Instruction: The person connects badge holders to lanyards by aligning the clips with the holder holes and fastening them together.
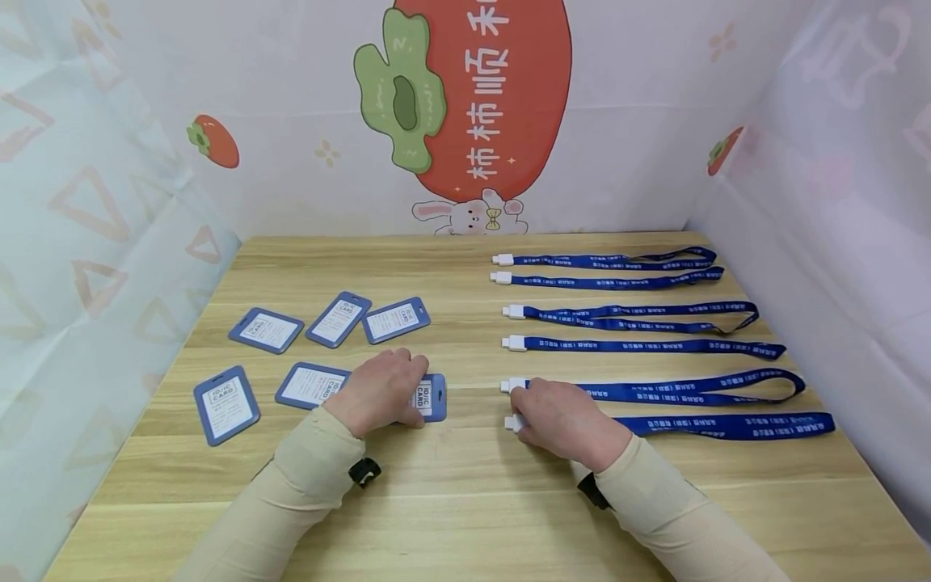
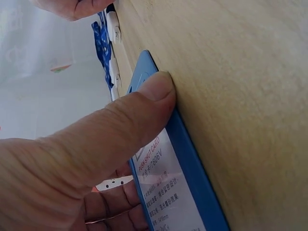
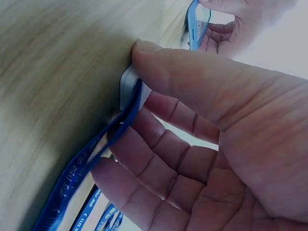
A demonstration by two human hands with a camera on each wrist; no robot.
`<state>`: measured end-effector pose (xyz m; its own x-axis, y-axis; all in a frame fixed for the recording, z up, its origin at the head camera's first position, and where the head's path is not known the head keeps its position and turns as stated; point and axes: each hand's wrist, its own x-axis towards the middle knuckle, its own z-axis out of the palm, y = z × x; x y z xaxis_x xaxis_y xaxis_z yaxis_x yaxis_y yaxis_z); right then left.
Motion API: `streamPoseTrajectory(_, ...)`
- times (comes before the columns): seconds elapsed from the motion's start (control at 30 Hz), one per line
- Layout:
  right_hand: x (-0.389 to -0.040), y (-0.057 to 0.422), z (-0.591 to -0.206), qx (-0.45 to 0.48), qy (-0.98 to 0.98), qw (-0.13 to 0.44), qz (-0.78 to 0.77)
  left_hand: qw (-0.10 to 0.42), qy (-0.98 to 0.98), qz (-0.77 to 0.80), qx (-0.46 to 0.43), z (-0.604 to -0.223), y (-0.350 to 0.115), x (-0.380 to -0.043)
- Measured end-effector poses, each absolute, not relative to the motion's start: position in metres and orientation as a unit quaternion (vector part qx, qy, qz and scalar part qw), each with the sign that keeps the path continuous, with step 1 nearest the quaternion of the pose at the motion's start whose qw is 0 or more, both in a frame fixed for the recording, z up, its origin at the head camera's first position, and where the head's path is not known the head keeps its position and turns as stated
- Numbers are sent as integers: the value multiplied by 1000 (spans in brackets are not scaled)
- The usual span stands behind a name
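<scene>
In the head view my left hand (image 1: 381,392) grips a blue ID card holder (image 1: 435,398) with a white insert, its slotted end pointing right. The left wrist view shows the thumb (image 2: 156,89) on one long edge of that holder, near the slotted end, with fingers along the opposite side. My right hand (image 1: 570,420) is at the nearest blue lanyard (image 1: 735,425), pinching its white clip (image 3: 128,84) between thumb and fingers. In the right wrist view the blue strap trails from the clip past the fingertips. The lanyard lies stretched to the right on the table.
Several other blue card holders (image 1: 267,330) lie on the left of the wooden table (image 1: 451,517), one (image 1: 309,385) partly behind my left hand. More blue lanyards (image 1: 647,346) lie in rows on the right, clips facing left. Printed cloth (image 1: 291,73) walls the back and sides.
</scene>
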<state>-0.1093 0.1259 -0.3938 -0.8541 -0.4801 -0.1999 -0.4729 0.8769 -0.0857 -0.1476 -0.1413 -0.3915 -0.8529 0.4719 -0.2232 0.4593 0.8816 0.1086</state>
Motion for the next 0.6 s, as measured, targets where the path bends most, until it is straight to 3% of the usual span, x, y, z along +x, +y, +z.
streamPoseTrajectory(0.6,-111,128,-396,-251,962,104,-26,148,962,39,228,-393,-138,-148)
